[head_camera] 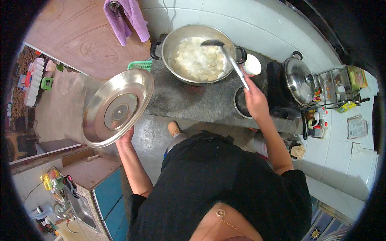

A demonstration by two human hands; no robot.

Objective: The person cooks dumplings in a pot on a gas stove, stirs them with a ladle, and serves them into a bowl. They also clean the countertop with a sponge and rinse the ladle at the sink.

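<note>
My right hand (256,101) grips the handle of a metal ladle (235,64), whose dark bowl rests over the food in a large steel pot (171,64). Pale, dumpling-like pieces (197,60) fill the pot in cloudy, foamy liquid. My left hand (126,135) holds a wide steel lid (93,120) at its lower rim, tilted, with its inner side towards me, left of the pot. Most of the left fingers are hidden behind the lid. Below the pot's right handle, near my right hand, a round dark vessel (241,104) sits on the counter.
The pot stands on a dark stone counter (187,105). Beside it are a white tub (252,64) and a green plastic basket (140,65). A lidded pan (300,81) sits on a stove at right, near a condiment rack (337,86). A purple towel (137,19) hangs on the door; a sink (83,211) is lower left.
</note>
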